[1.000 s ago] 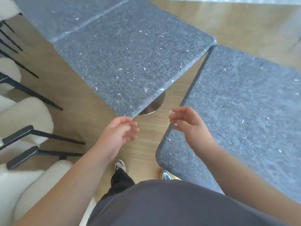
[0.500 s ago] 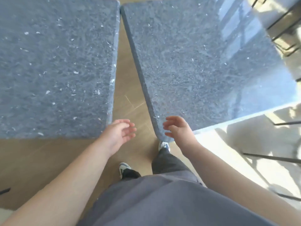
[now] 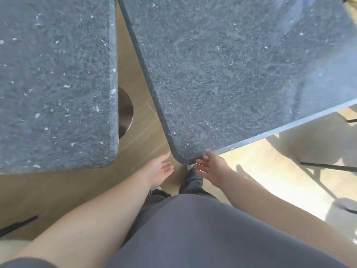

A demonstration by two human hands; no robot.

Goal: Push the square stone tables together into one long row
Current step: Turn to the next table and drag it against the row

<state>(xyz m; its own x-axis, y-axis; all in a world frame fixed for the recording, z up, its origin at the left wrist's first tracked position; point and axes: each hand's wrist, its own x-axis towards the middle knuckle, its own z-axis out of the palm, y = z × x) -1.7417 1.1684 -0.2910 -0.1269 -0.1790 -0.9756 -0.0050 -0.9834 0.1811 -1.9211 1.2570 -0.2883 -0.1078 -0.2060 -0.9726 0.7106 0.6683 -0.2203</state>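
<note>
- Against half a second ago, both hands sit lower and closer to the near corner of the right table point(image 3: 241, 74) — my right hand point(image 3: 211, 168) now has its fingertips right at that rounded corner, where earlier it hovered over the top just inside it.
- My left hand point(image 3: 159, 171) is open, palm turned in, hanging in the floor gap just left of that same corner; it touches neither table. The right hand is open too, fingers spread, brushing the corner's edge rather than clamped on it.
- That tells me I am setting up to shove this corner, not yet pushing.
- The left table point(image 3: 56, 84) lies squarely left of the right table, its metal base point(image 3: 125, 113) peeking out beneath.
- The right table is skewed: its left edge runs from the near corner up and away to the left, so the gap is a wedge — wide by my hands, nearly shut at the far end.
- I judge the near corner must swing left to bring the edges parallel.
</note>
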